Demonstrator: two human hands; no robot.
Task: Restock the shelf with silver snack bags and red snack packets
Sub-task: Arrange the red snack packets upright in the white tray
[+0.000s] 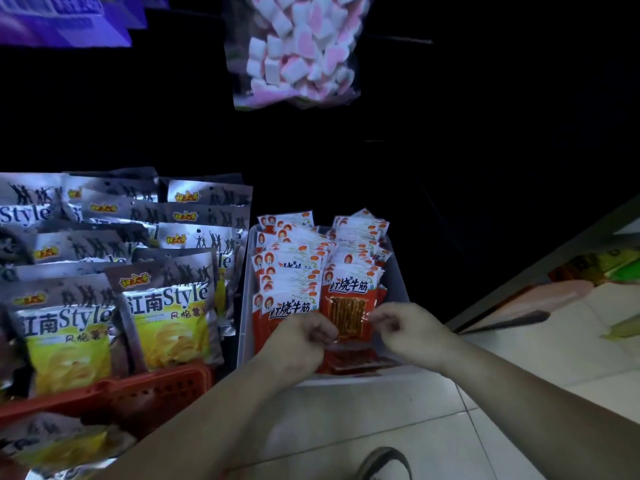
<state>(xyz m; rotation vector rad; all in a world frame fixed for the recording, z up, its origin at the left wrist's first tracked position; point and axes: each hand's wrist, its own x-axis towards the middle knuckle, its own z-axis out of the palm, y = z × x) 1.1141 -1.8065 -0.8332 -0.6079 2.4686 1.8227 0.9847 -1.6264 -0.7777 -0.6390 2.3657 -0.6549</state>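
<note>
Red snack packets (298, 268) stand in two rows inside a clear bin (244, 306) on the low shelf. The front packet of the right row (348, 306) is held at its lower corners: my left hand (301, 337) pinches its left side and my right hand (408, 330) pinches its right side. More red packets (356, 362) lie flat under my hands at the bin's front. Silver snack bags (166, 306) with yellow chip pictures stand in rows to the left, in a red basket (149, 386).
A clear bag of pink and white marshmallows (298, 46) hangs above. Purple packs (62, 19) sit at the top left. A white tiled floor (363, 420) lies below, with a shoe (384, 464) at the bottom edge. Another shelf edge with goods (571, 275) runs along the right.
</note>
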